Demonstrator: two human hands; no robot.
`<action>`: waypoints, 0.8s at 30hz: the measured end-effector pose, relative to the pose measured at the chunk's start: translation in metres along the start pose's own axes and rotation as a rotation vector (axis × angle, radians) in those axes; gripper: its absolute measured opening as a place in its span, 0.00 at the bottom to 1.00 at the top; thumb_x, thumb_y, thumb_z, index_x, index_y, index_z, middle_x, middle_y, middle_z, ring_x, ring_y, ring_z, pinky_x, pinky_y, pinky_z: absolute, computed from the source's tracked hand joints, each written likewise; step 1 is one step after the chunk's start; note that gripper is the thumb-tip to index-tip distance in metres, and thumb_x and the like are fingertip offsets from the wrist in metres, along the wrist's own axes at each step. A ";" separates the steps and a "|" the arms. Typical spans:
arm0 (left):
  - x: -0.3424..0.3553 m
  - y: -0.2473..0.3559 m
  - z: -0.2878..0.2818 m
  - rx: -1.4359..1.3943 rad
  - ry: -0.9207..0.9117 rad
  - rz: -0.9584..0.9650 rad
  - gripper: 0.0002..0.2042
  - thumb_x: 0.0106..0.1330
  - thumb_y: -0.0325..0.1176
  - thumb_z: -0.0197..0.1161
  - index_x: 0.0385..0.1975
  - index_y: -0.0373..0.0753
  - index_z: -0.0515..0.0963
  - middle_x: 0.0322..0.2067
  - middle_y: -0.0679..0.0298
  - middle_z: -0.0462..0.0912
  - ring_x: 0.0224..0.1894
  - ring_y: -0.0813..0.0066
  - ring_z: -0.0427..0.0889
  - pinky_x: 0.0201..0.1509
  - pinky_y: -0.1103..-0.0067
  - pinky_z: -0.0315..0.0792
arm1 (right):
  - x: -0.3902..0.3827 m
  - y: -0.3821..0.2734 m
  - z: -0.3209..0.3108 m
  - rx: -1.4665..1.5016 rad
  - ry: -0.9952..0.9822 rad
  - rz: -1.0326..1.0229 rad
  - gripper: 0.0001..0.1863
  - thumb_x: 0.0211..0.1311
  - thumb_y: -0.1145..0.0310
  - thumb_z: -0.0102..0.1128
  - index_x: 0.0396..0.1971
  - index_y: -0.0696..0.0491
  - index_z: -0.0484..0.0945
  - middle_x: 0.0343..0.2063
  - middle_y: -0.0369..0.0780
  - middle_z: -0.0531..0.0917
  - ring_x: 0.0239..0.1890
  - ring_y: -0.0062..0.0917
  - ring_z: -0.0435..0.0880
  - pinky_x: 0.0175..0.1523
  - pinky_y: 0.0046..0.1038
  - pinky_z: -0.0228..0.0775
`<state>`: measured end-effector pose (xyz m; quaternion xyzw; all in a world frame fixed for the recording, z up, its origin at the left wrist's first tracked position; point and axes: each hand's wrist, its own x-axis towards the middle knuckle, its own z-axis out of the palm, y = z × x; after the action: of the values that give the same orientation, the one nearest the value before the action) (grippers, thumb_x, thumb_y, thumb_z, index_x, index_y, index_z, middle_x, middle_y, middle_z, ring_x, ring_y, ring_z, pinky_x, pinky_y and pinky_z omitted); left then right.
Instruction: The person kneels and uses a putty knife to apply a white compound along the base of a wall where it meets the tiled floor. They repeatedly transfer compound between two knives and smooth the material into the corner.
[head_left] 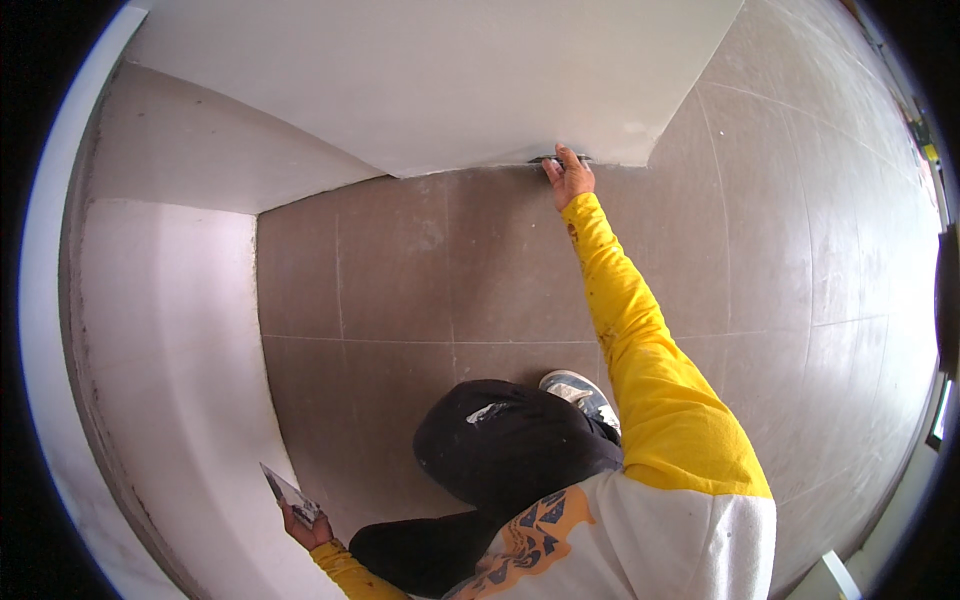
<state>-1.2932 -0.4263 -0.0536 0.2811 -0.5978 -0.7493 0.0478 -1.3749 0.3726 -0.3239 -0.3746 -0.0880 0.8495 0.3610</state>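
Observation:
At the foot of the pale wall ahead, my right hand (571, 180) is closed on a thin, dark-edged plastering blade (541, 159). The blade lies flat along the seam where wall and floor meet, close to the wall's right corner; my fingers hide most of it. Low on the left, my left hand (306, 530) grips a pointed metal trowel (288, 493). Greyish smears mark its face, and its tip points up and to the left. The trowel is near the left wall, apart from the other blade.
Brown tiles with pale joints make up the floor (520, 270). The wall ahead (430, 80) ends at a right-hand corner and steps back on its left. A low pinkish wall (170, 300) runs along my left. My bent knee (480, 430) and shoe (582, 392) are below.

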 end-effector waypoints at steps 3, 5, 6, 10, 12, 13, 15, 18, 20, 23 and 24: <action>-0.001 -0.002 0.001 0.094 -0.039 0.062 0.17 0.59 0.33 0.66 0.49 0.40 0.78 0.46 0.63 0.83 0.45 0.68 0.82 0.48 0.73 0.77 | -0.008 0.008 0.013 -0.034 0.040 -0.027 0.20 0.57 0.77 0.63 0.49 0.60 0.67 0.38 0.39 0.77 0.35 0.27 0.77 0.46 0.31 0.80; -0.003 -0.003 0.005 0.039 -0.015 0.056 0.18 0.59 0.33 0.66 0.50 0.40 0.78 0.47 0.64 0.82 0.47 0.68 0.81 0.48 0.73 0.76 | -0.023 0.017 0.023 -0.113 0.000 -0.044 0.20 0.57 0.77 0.62 0.48 0.62 0.67 0.37 0.40 0.76 0.36 0.27 0.77 0.46 0.32 0.80; -0.005 -0.002 0.007 0.017 0.001 0.050 0.18 0.59 0.33 0.66 0.50 0.40 0.78 0.48 0.64 0.82 0.47 0.69 0.80 0.48 0.73 0.76 | -0.033 0.023 0.028 -0.109 -0.089 -0.010 0.20 0.57 0.78 0.58 0.50 0.62 0.67 0.37 0.41 0.76 0.38 0.28 0.77 0.48 0.35 0.79; -0.014 -0.003 0.018 0.044 0.034 0.021 0.18 0.59 0.34 0.65 0.50 0.41 0.78 0.49 0.64 0.81 0.48 0.69 0.79 0.48 0.73 0.75 | -0.080 0.043 0.028 -0.253 -0.205 -0.019 0.23 0.54 0.81 0.50 0.54 0.58 0.67 0.39 0.42 0.76 0.41 0.31 0.78 0.49 0.38 0.77; -0.016 -0.003 0.020 -0.002 0.027 0.014 0.18 0.59 0.34 0.65 0.50 0.41 0.78 0.48 0.64 0.81 0.48 0.68 0.79 0.49 0.73 0.74 | -0.092 0.045 0.018 -0.187 -0.242 0.012 0.25 0.53 0.81 0.47 0.55 0.55 0.67 0.41 0.41 0.76 0.43 0.32 0.79 0.48 0.38 0.77; -0.016 -0.003 0.020 0.070 0.029 0.032 0.19 0.58 0.34 0.65 0.50 0.41 0.78 0.48 0.64 0.81 0.48 0.68 0.79 0.49 0.73 0.74 | -0.091 0.043 0.013 -0.182 -0.149 0.003 0.24 0.54 0.80 0.47 0.54 0.55 0.67 0.41 0.41 0.77 0.42 0.32 0.79 0.47 0.38 0.77; -0.015 -0.003 0.019 0.005 0.027 0.009 0.19 0.58 0.34 0.65 0.50 0.41 0.78 0.48 0.64 0.81 0.48 0.68 0.79 0.50 0.73 0.74 | -0.081 0.033 -0.004 -0.165 -0.022 -0.007 0.23 0.54 0.79 0.46 0.54 0.55 0.68 0.42 0.41 0.77 0.42 0.33 0.79 0.46 0.37 0.77; -0.011 -0.002 0.013 0.034 0.079 0.012 0.19 0.57 0.34 0.66 0.51 0.41 0.77 0.49 0.64 0.81 0.50 0.67 0.78 0.52 0.73 0.73 | -0.050 0.017 -0.027 -0.166 0.010 -0.104 0.23 0.54 0.78 0.48 0.53 0.54 0.69 0.41 0.40 0.77 0.40 0.32 0.79 0.41 0.35 0.77; -0.010 -0.005 0.008 0.057 -0.004 0.037 0.20 0.57 0.34 0.66 0.51 0.42 0.77 0.50 0.63 0.80 0.51 0.66 0.77 0.55 0.72 0.72 | -0.033 0.010 -0.038 -0.156 0.053 -0.141 0.21 0.54 0.78 0.49 0.51 0.54 0.69 0.40 0.41 0.78 0.39 0.33 0.79 0.40 0.35 0.78; -0.012 -0.013 0.002 0.455 -0.074 0.339 0.20 0.57 0.34 0.66 0.51 0.42 0.77 0.52 0.62 0.79 0.54 0.65 0.76 0.58 0.70 0.70 | -0.015 0.000 -0.045 -0.082 0.087 -0.163 0.19 0.54 0.79 0.49 0.48 0.55 0.70 0.40 0.41 0.78 0.39 0.34 0.79 0.40 0.36 0.79; -0.011 -0.013 0.003 0.513 -0.005 0.337 0.21 0.57 0.34 0.66 0.52 0.41 0.77 0.53 0.62 0.78 0.54 0.65 0.76 0.58 0.69 0.70 | -0.010 -0.005 -0.044 -0.064 0.098 -0.151 0.18 0.54 0.79 0.50 0.47 0.56 0.71 0.40 0.42 0.78 0.39 0.34 0.79 0.40 0.37 0.79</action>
<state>-1.2820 -0.4162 -0.0610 0.1793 -0.8057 -0.5560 0.0973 -1.3366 0.3638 -0.3469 -0.4191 -0.1253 0.7973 0.4160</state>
